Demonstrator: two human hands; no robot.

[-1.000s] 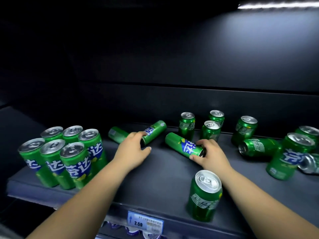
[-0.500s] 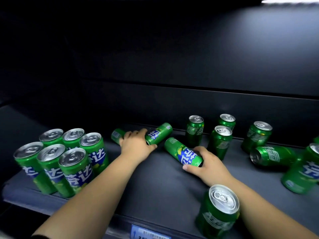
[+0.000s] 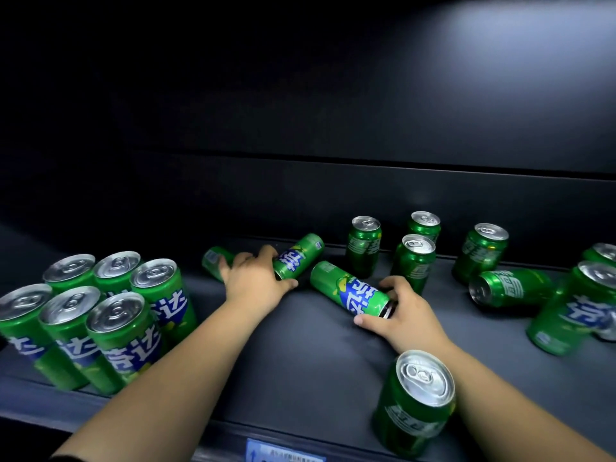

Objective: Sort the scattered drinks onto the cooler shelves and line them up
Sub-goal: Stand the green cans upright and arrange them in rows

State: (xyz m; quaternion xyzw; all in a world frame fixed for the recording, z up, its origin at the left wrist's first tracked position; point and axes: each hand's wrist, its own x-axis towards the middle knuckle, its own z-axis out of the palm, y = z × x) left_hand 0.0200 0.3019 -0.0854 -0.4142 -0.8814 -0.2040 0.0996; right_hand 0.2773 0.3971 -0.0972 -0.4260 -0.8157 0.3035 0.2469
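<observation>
My left hand (image 3: 253,281) lay over the near end of the left can (image 3: 300,256), forefinger on top and thumb beneath, fingers curled round it. My right hand (image 3: 403,311) was wrapped round the near end of the right can (image 3: 350,291), thumb below, fingers over the top. Both cans lay on their sides mid-shelf (image 3: 300,361), pointing back and apart from each other.

To do this step well, I judged each can should be tipped upright by its gripped end rather than dragged, since a round can would roll away. A third fallen can (image 3: 213,260) lay just behind my left knuckles and could be knocked. The left can belonged beside the upright block of six (image 3: 110,311), label forward to match. The right can had to clear the front can (image 3: 413,405) by my forearm.

Against a second before, my left hand had closed: then it was only reaching, fingers spread at the can's end. My right hand had kept its hold, and neither can had left the shelf.
</observation>
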